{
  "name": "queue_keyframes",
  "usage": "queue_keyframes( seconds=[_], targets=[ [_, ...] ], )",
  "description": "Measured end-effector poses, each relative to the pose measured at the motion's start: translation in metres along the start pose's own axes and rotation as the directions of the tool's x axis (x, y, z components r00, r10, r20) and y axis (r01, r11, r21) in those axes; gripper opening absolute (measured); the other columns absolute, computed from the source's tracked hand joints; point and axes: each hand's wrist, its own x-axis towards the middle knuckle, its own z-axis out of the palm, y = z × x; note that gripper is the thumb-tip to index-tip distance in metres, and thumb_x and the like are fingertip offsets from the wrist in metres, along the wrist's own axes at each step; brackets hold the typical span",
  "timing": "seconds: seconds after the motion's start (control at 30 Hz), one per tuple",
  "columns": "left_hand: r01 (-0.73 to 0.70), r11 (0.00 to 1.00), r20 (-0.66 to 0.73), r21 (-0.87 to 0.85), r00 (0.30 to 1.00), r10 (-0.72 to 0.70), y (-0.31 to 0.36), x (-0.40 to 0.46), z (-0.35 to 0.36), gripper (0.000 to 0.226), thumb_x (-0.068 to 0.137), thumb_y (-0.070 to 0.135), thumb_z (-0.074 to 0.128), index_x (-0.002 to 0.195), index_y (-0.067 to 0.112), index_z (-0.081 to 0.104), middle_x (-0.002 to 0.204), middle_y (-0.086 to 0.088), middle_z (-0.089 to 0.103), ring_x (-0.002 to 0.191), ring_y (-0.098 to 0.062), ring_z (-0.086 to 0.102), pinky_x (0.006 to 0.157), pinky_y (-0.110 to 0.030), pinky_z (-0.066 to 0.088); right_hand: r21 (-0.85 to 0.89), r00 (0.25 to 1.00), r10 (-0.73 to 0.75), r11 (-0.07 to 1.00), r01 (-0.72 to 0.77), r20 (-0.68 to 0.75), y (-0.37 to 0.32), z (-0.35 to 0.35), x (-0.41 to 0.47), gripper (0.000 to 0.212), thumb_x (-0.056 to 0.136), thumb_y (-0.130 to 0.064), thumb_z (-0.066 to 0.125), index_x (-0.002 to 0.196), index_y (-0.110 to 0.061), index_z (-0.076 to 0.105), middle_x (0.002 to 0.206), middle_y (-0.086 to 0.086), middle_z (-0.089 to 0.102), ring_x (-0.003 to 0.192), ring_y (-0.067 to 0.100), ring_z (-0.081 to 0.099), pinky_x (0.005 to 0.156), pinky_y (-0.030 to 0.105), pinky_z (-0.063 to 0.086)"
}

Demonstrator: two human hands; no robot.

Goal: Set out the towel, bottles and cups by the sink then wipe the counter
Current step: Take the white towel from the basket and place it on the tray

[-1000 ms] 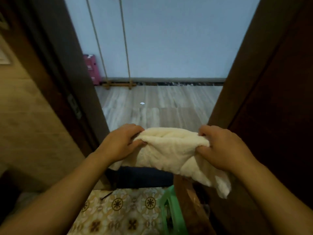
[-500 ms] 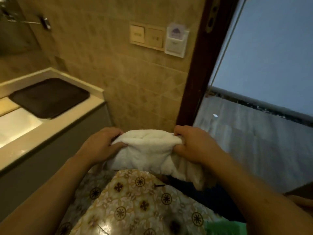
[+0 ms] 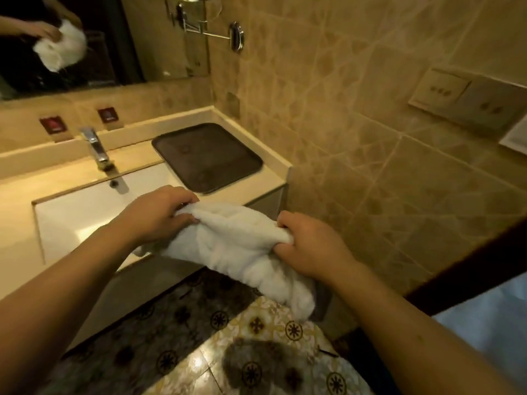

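Observation:
A white bunched towel (image 3: 236, 243) hangs between my two hands in front of the counter's front edge. My left hand (image 3: 155, 215) grips its left end over the near rim of the sink (image 3: 85, 206). My right hand (image 3: 310, 246) grips its right end, and a loose tail droops below that hand toward the floor. The cream counter (image 3: 273, 175) holds a dark tray (image 3: 206, 156) to the right of the basin. No bottles or cups are in view.
A chrome faucet (image 3: 95, 148) stands behind the sink. The mirror (image 3: 71, 41) above reflects the towel. A tiled wall (image 3: 356, 124) with switch plates (image 3: 467, 99) closes the right side. Patterned floor tiles (image 3: 256, 352) lie below, with a dark door frame (image 3: 470, 266) at right.
My view has swung left from the doorway to the sink counter. Both hands keep hold of the towel and have carried it up to the counter's front edge.

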Motion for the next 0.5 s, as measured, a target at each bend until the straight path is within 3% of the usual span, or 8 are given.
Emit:
queue_keyframes(
  seconds=[0.13, 0.33, 0.43, 0.5],
  targets=[
    [0.016, 0.996, 0.016, 0.087, 1.0, -0.017, -0.026, 0.043, -0.009, 0.024, 0.09, 0.05, 0.055, 0.109, 0.037, 0.06, 0.101, 0.01, 0.062, 0.091, -0.012, 0.052, 0.078, -0.035, 0.049, 0.056, 1.0, -0.003, 0.998, 0.003, 0.008, 0.013, 0.014, 0.049, 0.021, 0.084, -0.036, 0.064, 0.099, -0.025, 0.054, 0.094, 0.0, 0.057, 0.08, 0.021, 0.054, 0.061, 0.034, 0.039],
    [0.07, 0.976, -0.022, 0.207, 0.998, -0.066, -0.042, 0.121, -0.015, 0.017, 0.091, 0.035, 0.065, 0.107, 0.028, 0.063, 0.094, 0.011, 0.051, 0.086, -0.011, 0.047, 0.072, -0.028, 0.042, 0.168, 1.0, -0.016, 0.986, 0.019, -0.017, 0.061, 0.03, 0.136, 0.02, 0.082, -0.035, 0.066, 0.091, -0.026, 0.052, 0.091, -0.001, 0.056, 0.078, 0.023, 0.055, 0.065, 0.036, 0.046],
    [0.101, 0.967, -0.027, 0.233, 0.995, -0.097, -0.05, 0.163, -0.02, 0.015, 0.092, 0.028, 0.065, 0.106, 0.025, 0.062, 0.101, 0.003, 0.06, 0.089, -0.015, 0.049, 0.075, -0.03, 0.046, 0.226, 0.999, -0.032, 0.974, 0.028, 0.017, 0.085, 0.03, 0.184, 0.018, 0.085, -0.037, 0.064, 0.091, -0.029, 0.049, 0.091, -0.004, 0.054, 0.075, 0.017, 0.054, 0.065, 0.033, 0.049],
    [0.139, 0.956, -0.037, 0.257, 0.99, -0.134, -0.055, 0.19, -0.024, 0.02, 0.092, 0.027, 0.065, 0.112, 0.023, 0.063, 0.107, 0.0, 0.063, 0.094, -0.018, 0.052, 0.079, -0.032, 0.047, 0.24, 0.998, -0.049, 0.97, 0.037, 0.041, 0.097, 0.029, 0.215, 0.018, 0.085, -0.039, 0.063, 0.09, -0.034, 0.046, 0.092, -0.007, 0.052, 0.073, 0.009, 0.052, 0.06, 0.022, 0.042]
  ],
)
